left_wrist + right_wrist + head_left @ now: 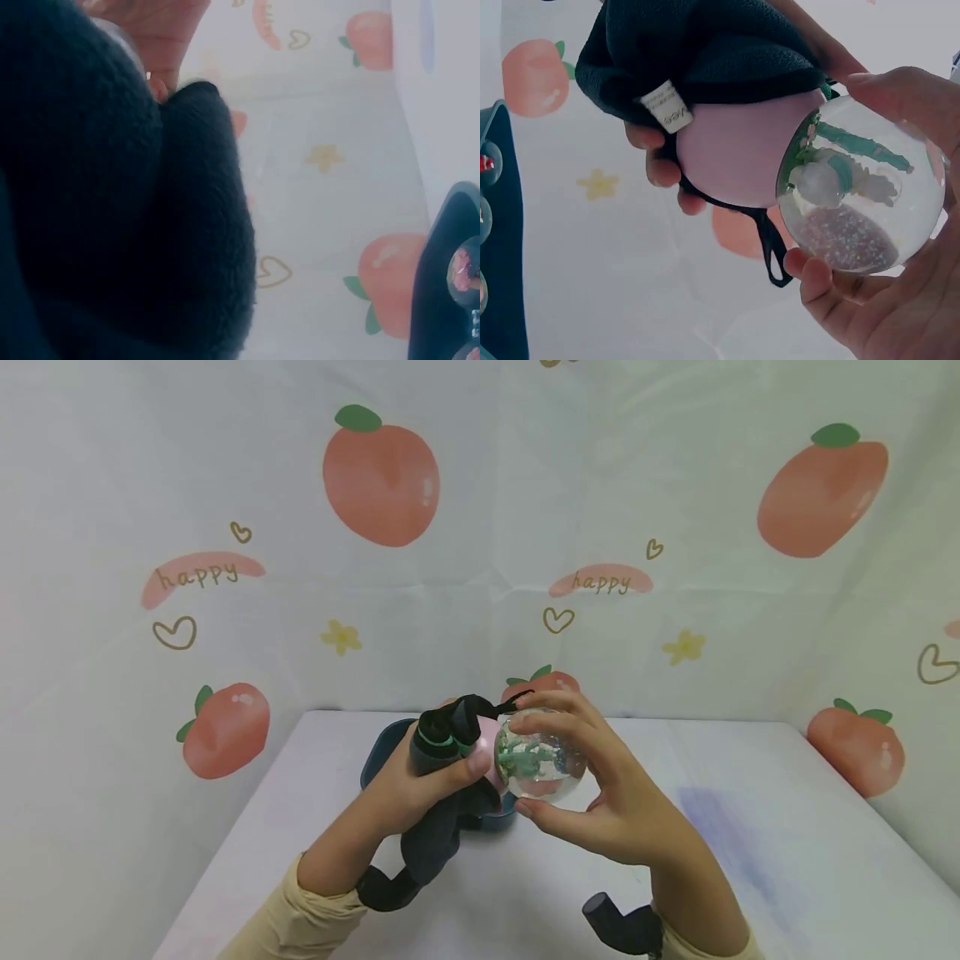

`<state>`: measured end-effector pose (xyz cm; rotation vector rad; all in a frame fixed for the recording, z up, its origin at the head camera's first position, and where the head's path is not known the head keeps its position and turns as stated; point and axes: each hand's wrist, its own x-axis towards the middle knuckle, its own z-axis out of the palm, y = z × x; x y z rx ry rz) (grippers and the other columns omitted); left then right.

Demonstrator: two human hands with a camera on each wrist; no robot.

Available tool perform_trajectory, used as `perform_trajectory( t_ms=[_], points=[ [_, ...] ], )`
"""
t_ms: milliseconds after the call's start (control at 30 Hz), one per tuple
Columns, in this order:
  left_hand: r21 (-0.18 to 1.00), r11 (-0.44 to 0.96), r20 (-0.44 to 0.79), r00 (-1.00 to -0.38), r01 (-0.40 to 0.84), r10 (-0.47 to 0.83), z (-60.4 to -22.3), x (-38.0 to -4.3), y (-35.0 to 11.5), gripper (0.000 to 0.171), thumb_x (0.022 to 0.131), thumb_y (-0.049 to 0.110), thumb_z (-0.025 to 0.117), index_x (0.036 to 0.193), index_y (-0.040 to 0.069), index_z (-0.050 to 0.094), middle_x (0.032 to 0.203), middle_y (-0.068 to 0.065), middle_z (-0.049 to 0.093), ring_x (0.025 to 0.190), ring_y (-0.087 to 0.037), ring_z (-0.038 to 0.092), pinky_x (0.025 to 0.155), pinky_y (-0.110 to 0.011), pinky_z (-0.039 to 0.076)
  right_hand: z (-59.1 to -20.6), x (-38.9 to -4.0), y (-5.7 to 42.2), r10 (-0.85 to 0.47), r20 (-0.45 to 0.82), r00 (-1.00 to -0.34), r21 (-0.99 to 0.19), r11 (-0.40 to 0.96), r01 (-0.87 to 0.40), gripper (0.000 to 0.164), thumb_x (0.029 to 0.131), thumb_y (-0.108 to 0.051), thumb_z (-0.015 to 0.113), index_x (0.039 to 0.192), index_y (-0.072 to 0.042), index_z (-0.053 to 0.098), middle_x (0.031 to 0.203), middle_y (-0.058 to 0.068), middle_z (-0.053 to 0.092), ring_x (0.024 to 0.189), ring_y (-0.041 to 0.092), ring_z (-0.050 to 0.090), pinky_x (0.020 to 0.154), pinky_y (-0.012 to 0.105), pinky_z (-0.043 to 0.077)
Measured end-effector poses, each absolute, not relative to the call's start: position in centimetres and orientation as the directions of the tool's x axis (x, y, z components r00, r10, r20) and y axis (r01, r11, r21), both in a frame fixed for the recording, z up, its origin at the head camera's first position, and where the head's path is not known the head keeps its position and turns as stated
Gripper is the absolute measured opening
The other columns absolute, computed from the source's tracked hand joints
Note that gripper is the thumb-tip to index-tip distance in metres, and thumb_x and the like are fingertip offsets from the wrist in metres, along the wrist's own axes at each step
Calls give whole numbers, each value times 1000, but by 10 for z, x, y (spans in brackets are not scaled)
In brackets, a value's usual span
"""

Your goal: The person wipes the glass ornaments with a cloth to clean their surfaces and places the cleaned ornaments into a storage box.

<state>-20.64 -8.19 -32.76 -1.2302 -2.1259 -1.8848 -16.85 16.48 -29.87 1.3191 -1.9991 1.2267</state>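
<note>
A snow globe point(538, 766) with a pink base is held up between both hands, tilted onto its side. My left hand point(408, 797) grips the base through a dark fleecy cloth point(435, 835) that drapes down past the wrist. In the right wrist view, the cloth shows a white label point(666, 106) and a hanging loop, and the pink base point(739, 154) is partly wrapped. My right hand point(626, 793) holds the clear dome, thumb on one side and fingers on the other. Inside the dome are a white figure, green pieces and glitter.
Behind the hands on the white table point(750, 827) stands a dark blue bin point(378, 756). Side views show several small globes point(466, 271) in it. A white curtain point(480, 527) printed with peaches hangs around the table.
</note>
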Motion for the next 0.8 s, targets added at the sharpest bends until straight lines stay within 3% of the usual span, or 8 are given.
perform_trajectory(
  t_ms=[167, 300, 433, 500, 667, 800],
  points=[
    [802, -77, 553, -686, 593, 474, -326, -206, -83, 57, 99, 48, 70, 134, 6, 59, 113, -8, 68, 100, -21, 69, 92, -33, 56, -295, -167, 163, -461, 795, -394, -390, 110, -914, 65, 75, 3, 87, 135, -4, 63, 144, 17, 56, 140, 35, 47, 108, 30, 49],
    [827, -93, 535, -723, 555, 437, -327, -204, -86, 63, 100, 52, 68, 135, 1, 58, 112, -8, 68, 102, -18, 69, 93, -31, 57, -292, -165, 165, -406, 826, -390, -371, 128, -920, 62, 74, 2, 89, 132, -1, 66, 142, 18, 58, 141, 34, 49, 110, 29, 48],
    [861, -129, 500, -774, 492, 387, -326, -203, -90, 73, 99, 57, 66, 135, -6, 55, 111, -8, 69, 101, -16, 72, 92, -31, 60, -290, -166, 171, -304, 862, -407, -383, 137, -914, 64, 72, 5, 89, 131, 6, 64, 139, 20, 59, 135, 31, 56, 103, 26, 52],
    [860, -149, 507, -784, 488, 359, -324, -204, -90, 73, 100, 57, 66, 134, -7, 54, 112, -10, 68, 101, -18, 73, 91, -32, 61, -289, -166, 175, -254, 880, -400, -387, 101, -916, 65, 72, 10, 87, 131, 11, 61, 138, 20, 58, 125, 27, 62, 93, 22, 55],
    [850, -166, 526, -793, 500, 307, -319, -207, -88, 61, 103, 50, 64, 129, -5, 54, 112, -10, 62, 101, -18, 71, 93, -32, 61, -286, -164, 187, -200, 906, -374, -383, -8, -924, 62, 78, 9, 85, 132, 18, 57, 136, 19, 60, 117, 25, 64, 88, 21, 57],
    [862, -147, 507, -822, 485, 262, -319, -208, -88, 53, 103, 44, 62, 129, -2, 55, 111, -9, 62, 100, -18, 68, 93, -30, 59, -284, -162, 191, -251, 898, -362, -385, -46, -922, 60, 79, 6, 86, 130, 18, 58, 136, 19, 61, 126, 29, 60, 95, 23, 55]
  ],
)
